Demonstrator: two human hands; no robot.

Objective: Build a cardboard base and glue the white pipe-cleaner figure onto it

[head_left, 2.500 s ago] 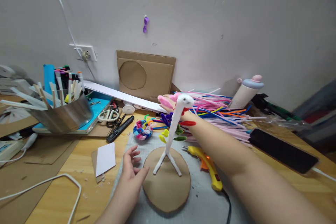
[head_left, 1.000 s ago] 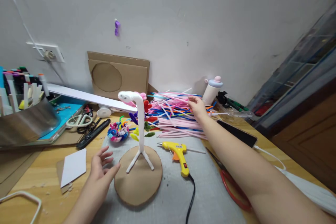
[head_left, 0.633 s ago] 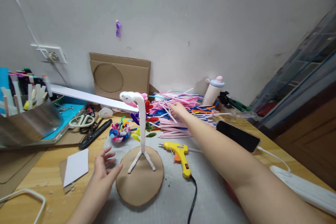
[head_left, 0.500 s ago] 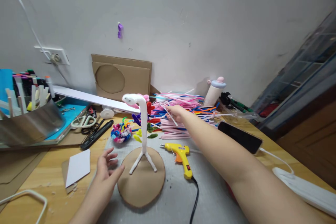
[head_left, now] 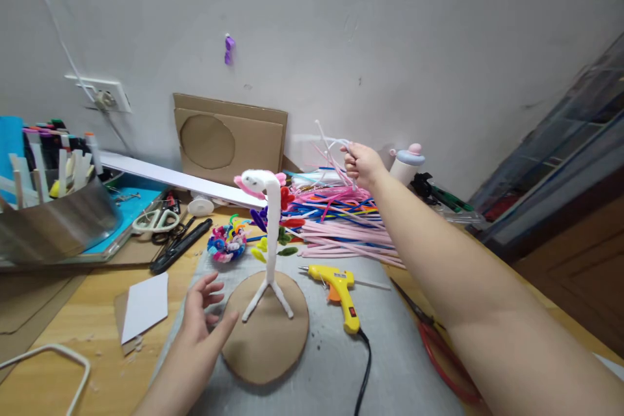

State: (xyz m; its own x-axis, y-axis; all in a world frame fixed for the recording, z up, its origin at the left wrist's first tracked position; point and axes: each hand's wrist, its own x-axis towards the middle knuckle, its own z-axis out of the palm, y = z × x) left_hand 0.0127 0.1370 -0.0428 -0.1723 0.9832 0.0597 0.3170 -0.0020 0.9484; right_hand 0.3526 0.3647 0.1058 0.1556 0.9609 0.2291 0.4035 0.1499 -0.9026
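My right hand (head_left: 361,164) is raised above the heap of coloured pipe cleaners (head_left: 336,205), its fingers closed round a few white pipe cleaners (head_left: 327,136) that stick out to the left, partly blurred. With fingers apart, my left hand (head_left: 207,312) hovers at the left edge of a round cardboard base (head_left: 266,357) and holds nothing. On that base stands a white wrapped stem (head_left: 273,227) with two splayed feet and a bent top. Pink petals (head_left: 249,187) show around its top. Red, purple and green fuzzy pieces (head_left: 287,251) appear behind the stem.
A yellow glue gun (head_left: 344,289) lies on the grey mat, its cord running forward. Red-handled scissors (head_left: 439,344) rest under my right forearm. A bottle (head_left: 407,166) stands at the back right. White scissors (head_left: 156,222) and a black cutter (head_left: 180,247) lie left.
My right hand has risen from the pipe cleaner heap and moved right, lifting white pipe cleaners. My left hand stays open beside the base. The view has shifted slightly.
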